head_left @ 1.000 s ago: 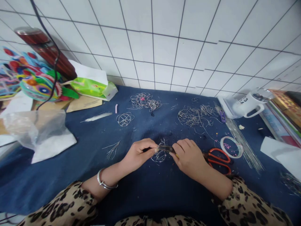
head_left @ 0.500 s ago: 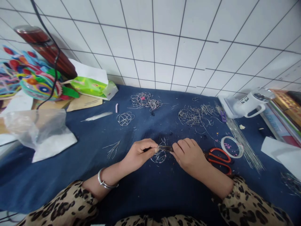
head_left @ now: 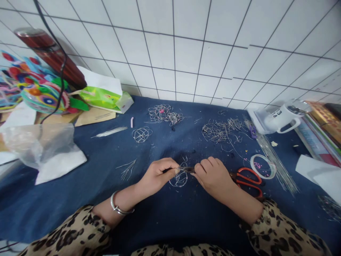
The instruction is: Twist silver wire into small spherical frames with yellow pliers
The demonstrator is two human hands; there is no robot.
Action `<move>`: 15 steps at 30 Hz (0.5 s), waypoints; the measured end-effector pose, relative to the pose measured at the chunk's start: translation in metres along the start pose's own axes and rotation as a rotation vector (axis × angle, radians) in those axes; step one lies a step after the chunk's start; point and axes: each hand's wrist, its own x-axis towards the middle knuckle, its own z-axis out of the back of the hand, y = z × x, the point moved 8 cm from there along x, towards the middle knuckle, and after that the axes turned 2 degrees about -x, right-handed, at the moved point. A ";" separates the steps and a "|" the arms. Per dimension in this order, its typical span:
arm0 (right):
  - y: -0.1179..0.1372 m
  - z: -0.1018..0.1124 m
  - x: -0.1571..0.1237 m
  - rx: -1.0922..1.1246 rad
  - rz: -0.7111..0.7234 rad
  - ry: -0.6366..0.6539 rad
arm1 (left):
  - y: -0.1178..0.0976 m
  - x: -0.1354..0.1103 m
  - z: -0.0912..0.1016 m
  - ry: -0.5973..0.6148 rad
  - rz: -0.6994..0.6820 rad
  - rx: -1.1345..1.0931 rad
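Observation:
Between my fingertips, my left hand (head_left: 163, 175) pinches a thin silvery wire piece (head_left: 178, 181), which hangs in a round looped shape with small beads on it. My right hand (head_left: 211, 175) is wrapped around a pair of pliers (head_left: 188, 169), whose jaws point left and meet the wire beside my left fingertips. The pliers' handles are hidden inside my right palm. Red-handled scissors (head_left: 249, 180) lie just right of my right wrist. Left of my left hand a few short wires (head_left: 129, 168) rest on the blue cloth (head_left: 160, 217).
Behind my hands lie a round wire frame (head_left: 142, 134) and tangled wire heaps (head_left: 220, 131). A clear ring-shaped dish (head_left: 274, 170) with pink beads, long straight wires (head_left: 286, 177) and a white mug (head_left: 283, 119) stand right. Plastic bag (head_left: 39, 142) and red flask (head_left: 53, 58) are left.
The jaws of the pliers have shifted slightly and tilted at the wire. The hanging wire loop has moved a little left and down. Both hands keep nearly the same place.

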 end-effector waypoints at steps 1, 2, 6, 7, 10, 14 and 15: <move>0.000 -0.001 0.000 0.003 -0.005 0.000 | 0.000 0.000 0.000 0.002 0.001 -0.001; 0.000 -0.001 0.000 0.005 -0.010 0.000 | 0.000 -0.001 -0.001 0.004 0.001 -0.001; -0.001 -0.004 0.000 0.029 -0.029 -0.006 | 0.000 -0.001 -0.001 0.007 0.005 0.004; -0.001 -0.005 0.000 0.040 -0.038 -0.004 | 0.000 -0.001 -0.001 0.002 0.006 0.006; -0.003 -0.008 0.001 0.100 -0.073 0.017 | 0.001 0.000 0.000 -0.017 0.008 0.019; -0.004 -0.015 0.000 0.212 -0.121 0.079 | 0.001 0.001 0.002 -0.036 0.000 0.059; -0.005 -0.017 -0.001 0.237 -0.134 0.094 | 0.000 0.001 0.002 -0.036 -0.003 0.067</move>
